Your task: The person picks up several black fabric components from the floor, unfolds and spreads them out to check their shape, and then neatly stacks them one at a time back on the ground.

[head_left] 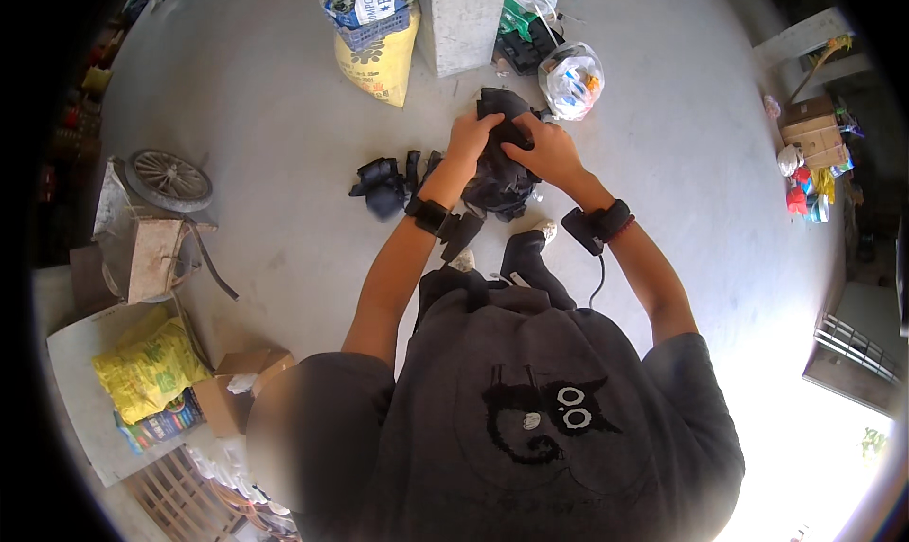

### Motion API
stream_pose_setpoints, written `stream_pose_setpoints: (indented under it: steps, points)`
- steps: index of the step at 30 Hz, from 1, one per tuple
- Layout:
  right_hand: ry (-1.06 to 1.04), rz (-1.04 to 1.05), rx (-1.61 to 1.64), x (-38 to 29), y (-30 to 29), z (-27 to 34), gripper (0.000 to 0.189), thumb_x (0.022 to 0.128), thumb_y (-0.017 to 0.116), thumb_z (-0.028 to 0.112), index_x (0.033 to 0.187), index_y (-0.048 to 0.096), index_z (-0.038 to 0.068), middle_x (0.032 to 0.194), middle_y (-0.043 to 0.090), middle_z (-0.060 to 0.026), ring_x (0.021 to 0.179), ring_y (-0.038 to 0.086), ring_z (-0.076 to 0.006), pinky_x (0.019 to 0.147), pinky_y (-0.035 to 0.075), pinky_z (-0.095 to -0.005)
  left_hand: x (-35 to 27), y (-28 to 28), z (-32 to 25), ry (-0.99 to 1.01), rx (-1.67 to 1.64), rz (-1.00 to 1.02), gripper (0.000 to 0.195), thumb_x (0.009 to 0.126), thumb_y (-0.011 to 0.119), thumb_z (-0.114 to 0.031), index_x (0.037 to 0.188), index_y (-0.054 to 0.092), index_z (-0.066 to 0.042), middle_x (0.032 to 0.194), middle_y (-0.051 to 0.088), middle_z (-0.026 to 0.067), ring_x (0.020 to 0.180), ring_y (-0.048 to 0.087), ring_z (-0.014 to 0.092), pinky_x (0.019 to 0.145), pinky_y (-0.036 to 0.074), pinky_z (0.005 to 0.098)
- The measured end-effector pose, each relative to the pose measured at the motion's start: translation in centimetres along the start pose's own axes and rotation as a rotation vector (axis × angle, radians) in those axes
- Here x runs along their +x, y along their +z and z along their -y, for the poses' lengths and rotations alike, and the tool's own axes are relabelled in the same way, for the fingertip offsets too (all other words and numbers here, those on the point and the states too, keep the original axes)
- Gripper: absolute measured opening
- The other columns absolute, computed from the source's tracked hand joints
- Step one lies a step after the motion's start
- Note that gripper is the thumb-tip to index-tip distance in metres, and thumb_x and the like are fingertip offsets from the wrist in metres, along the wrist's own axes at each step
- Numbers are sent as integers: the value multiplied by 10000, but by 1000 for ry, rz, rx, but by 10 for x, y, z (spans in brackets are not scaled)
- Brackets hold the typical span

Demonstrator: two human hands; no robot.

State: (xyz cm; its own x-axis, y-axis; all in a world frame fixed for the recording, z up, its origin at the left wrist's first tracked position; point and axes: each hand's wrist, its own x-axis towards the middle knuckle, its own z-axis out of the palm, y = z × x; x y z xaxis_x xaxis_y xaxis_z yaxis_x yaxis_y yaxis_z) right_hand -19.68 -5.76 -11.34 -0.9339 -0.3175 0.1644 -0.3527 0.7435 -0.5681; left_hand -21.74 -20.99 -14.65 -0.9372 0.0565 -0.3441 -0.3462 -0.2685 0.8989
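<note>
Both my hands grip a dark, limp piece of black material [503,105], plastic or cloth, held up in front of me. My left hand [469,141] pinches its left side with the thumb across the top. On the other side my right hand [550,148] has its thumb and fingers on the piece. Below it, a crumpled black heap [501,187] lies on the floor before my feet, partly hidden by my hands. Further left sit several black bundles [383,187], which my left forearm partly covers. Each wrist wears a black strapped device.
A concrete pillar [465,24] stands ahead, with a yellow sack [376,63] on its left. Right of it lie a clear plastic bag [572,84] and a black crate [525,48]. A wheelbarrow [153,258] is at left; cardboard boxes [813,134] are at far right.
</note>
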Motion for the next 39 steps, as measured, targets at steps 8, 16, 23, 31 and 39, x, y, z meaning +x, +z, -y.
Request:
stream_pose_setpoints:
  steps: [8, 16, 23, 31, 39]
  points:
    - [-157, -81, -112, -18, 3, 11, 390, 777, 577, 155, 1158, 510, 109, 826, 618, -134, 700, 607, -312, 595, 490, -391, 11, -7, -9, -104, -612, 252, 217, 826, 555, -148, 1006, 550, -28, 933, 596, 54, 836, 574, 169, 738, 461, 308]
    - [-191, -35, -289, -13, 17, 17, 382, 773, 554, 117, 1153, 521, 97, 735, 599, -99, 628, 597, -292, 521, 487, -378, 2, 1, -5, 32, -429, 136, 261, 799, 566, -46, 1056, 540, -7, 995, 590, 84, 912, 573, 204, 803, 464, 322]
    - [-220, -211, -201, -26, 19, 3, 336, 776, 545, 78, 1112, 546, 93, 765, 617, -99, 614, 606, -271, 505, 485, -353, 3, -10, -23, 65, -381, -1, 290, 789, 552, -12, 1078, 544, -2, 1014, 599, 90, 924, 588, 212, 805, 477, 326]
    - [-235, -170, -205, -37, 14, 2, 298, 777, 536, 86, 1074, 566, 79, 731, 609, -90, 595, 607, -258, 503, 485, -345, 17, -29, -34, 232, -279, -115, 278, 770, 582, -18, 1045, 558, 12, 956, 611, 77, 845, 595, 192, 749, 473, 307]
    - [-146, -59, -87, -50, -6, 5, 314, 786, 593, 120, 1099, 565, 106, 751, 617, -114, 638, 594, -300, 554, 476, -370, 15, -47, -45, 214, -284, -78, 272, 779, 574, 1, 1051, 565, 10, 976, 610, 73, 874, 586, 188, 765, 465, 306]
